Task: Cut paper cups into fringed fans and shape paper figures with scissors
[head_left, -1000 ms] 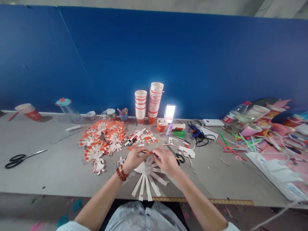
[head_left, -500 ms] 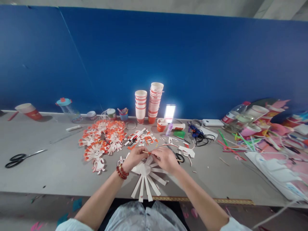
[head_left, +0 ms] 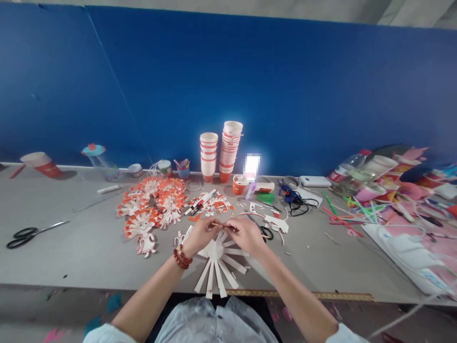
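Observation:
A paper cup cut into long white strips (head_left: 215, 251) lies flattened on the table, its strips fanned out around a round base. My left hand (head_left: 203, 234) and my right hand (head_left: 247, 234) meet above its far side, fingertips almost touching. Both are closed in a pinch on the end of one strip, which the fingers mostly hide. The near strips lie loose, pointing toward my body. Beside my left hand is a small white paper cutout (head_left: 178, 238). Black-handled scissors (head_left: 266, 233) lie partly hidden behind my right hand.
Finished orange-and-white paper figures (head_left: 141, 224) cover the table at left, near another pair of scissors (head_left: 26, 236). Tall paper cup stacks (head_left: 228, 155) stand at the back. A blue glue gun (head_left: 291, 194) lies to the right, before a cluttered heap of straws (head_left: 371, 209) and cups.
My fingertips have drawn slightly closer together, and the orange-tipped strip end seen between them is now mostly covered. The cut cup stays in place.

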`<control>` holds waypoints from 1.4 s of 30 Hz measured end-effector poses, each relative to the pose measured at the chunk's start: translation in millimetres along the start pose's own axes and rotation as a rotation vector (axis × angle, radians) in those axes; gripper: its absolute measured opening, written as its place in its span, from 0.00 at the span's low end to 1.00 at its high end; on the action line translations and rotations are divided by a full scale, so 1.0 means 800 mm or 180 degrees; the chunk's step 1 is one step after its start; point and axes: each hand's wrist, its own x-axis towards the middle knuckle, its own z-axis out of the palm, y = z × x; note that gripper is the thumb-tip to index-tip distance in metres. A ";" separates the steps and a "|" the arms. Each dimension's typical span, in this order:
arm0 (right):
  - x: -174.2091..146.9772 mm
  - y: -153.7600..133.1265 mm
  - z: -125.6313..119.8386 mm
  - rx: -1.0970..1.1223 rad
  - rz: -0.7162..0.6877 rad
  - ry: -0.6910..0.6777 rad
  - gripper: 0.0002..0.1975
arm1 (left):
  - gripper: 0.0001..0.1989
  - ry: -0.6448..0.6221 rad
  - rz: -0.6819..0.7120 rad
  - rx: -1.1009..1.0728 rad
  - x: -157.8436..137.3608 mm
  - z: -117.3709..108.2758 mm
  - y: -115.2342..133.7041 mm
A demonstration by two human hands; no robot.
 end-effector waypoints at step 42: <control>-0.009 0.002 0.017 0.0032 -0.0263 0.0078 0.09 | 0.05 -0.0047 0.0121 0.0614 -0.001 -0.011 -0.004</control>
